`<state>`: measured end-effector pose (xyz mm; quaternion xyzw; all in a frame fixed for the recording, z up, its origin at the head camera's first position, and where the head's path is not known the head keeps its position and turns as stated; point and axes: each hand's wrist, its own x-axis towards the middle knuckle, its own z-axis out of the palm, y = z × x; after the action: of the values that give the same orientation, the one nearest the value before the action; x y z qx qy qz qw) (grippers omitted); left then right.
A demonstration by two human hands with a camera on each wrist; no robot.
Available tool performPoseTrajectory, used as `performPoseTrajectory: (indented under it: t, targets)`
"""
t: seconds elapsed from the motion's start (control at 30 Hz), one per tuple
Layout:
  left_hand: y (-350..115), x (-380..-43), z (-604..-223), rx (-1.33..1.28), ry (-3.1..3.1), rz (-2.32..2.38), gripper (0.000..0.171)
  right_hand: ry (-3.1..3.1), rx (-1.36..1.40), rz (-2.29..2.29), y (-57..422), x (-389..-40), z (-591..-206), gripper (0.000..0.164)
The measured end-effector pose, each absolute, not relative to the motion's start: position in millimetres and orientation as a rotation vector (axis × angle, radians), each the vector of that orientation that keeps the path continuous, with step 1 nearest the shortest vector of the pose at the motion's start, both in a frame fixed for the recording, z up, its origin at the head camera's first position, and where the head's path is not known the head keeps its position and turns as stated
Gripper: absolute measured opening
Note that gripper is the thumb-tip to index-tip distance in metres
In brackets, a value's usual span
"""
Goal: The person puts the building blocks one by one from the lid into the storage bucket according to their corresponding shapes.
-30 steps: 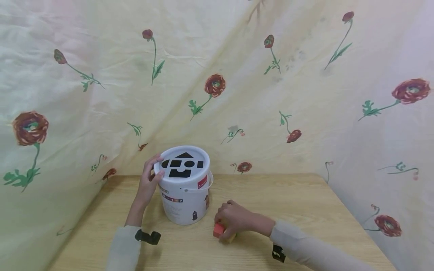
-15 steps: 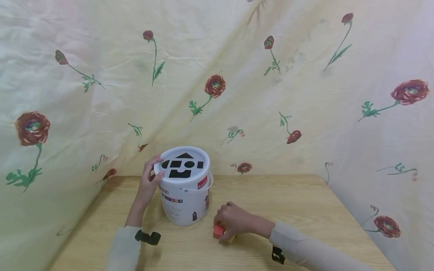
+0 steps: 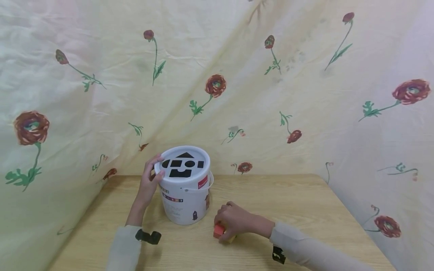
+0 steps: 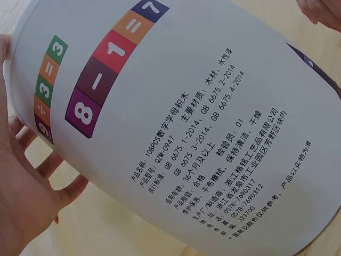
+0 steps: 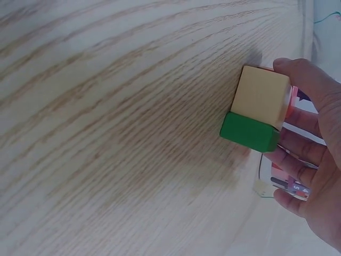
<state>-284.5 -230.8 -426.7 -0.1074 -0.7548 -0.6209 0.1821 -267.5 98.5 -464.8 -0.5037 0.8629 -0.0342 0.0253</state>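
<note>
Left hand (image 3: 149, 178): half curled around the bucket (image 3: 181, 207), left of centre.
Right hand (image 3: 234, 218): nearly closed, pinching coloured blocks (image 5: 261, 96), lower centre of head view.

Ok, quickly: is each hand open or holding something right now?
Left hand: gripping the round white plastic bucket near its top.
Right hand: holding a boxy red block, boxy tan block and oblong green block.

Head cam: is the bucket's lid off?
No: the white lid sits on top of the bucket, with the left hand at its edge.
</note>
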Motion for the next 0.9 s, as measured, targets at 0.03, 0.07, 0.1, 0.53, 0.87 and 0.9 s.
performPoseTrajectory:
  t: [0.03, 0.07, 0.1, 0.53, 0.87, 0.9]
  targets:
    - [-231, -285, -427, -0.303, -2.131, -1.752, 0.052, 2.671, -1.563, -0.106, 99, -267, -465, 0.030]
    - [-231, -285, -426, -0.299, -2.133, -1.750, 0.052, 2.671, -1.562, -0.110, 99, -267, -465, 0.030]
    - [-231, -285, -426, -0.296, -2.136, -1.749, 0.052, 2.673, -1.559, -0.112, 99, -267, -465, 0.030]
    - [-230, -283, -425, -0.280, -2.152, -1.750, 0.051, 2.679, -1.583, -0.170, 99, -269, -463, 0.030]
    - [-230, -283, -425, -0.280, -2.153, -1.746, 0.051, 2.702, -1.512, -0.312, 96, -275, -454, 0.033]
    - [-230, -283, -425, -0.281, -2.152, -1.748, 0.051, 2.704, -1.499, -0.339, 96, -276, -452, 0.032]
